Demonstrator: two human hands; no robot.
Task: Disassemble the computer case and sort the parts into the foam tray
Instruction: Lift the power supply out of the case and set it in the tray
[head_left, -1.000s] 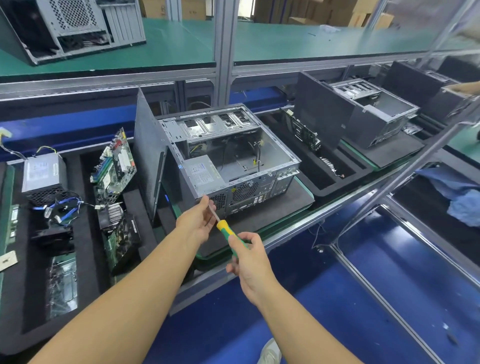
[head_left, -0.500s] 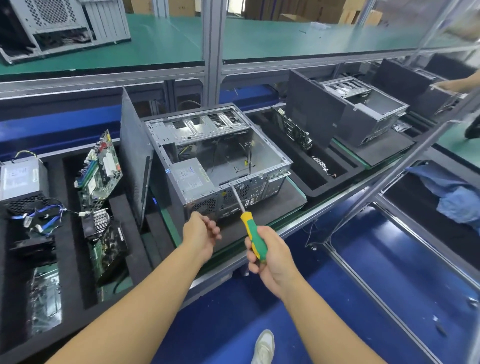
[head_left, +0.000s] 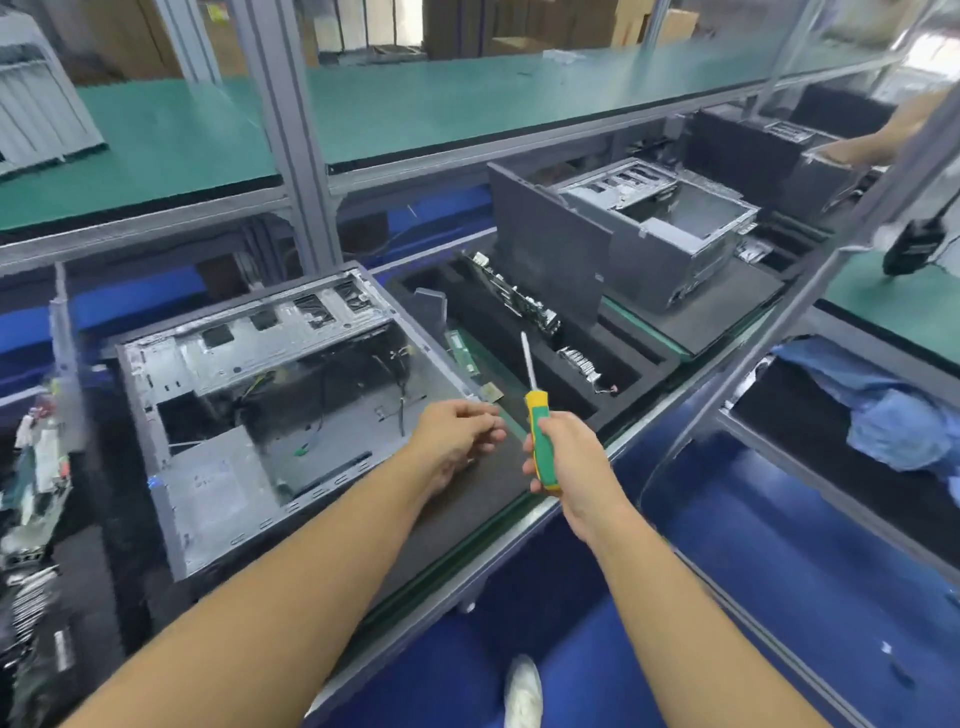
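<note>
The open grey computer case (head_left: 270, 415) lies on a black foam pad (head_left: 467, 504), with its power supply (head_left: 218, 488) still in the near left corner and loose wires inside. My left hand (head_left: 457, 441) hovers at the case's near right corner, fingers curled in, and I see nothing in it. My right hand (head_left: 566, 462) grips the green-and-yellow screwdriver (head_left: 541, 441) by the handle, with the shaft pointing up over the foam tray (head_left: 587, 400) to the right of the case.
That tray holds a circuit board (head_left: 514, 296) on edge and small parts. A second case (head_left: 670, 228) stands further right, and another person's hand (head_left: 878, 140) reaches in behind it. Blurred boards fill a tray at far left (head_left: 41, 467). A blue cloth (head_left: 893, 421) lies lower right.
My view has swung right and down over the case. The right hand lifted the screwdriver off the case's rear panel to upright. The left hand moved right, away from the rear panel.
</note>
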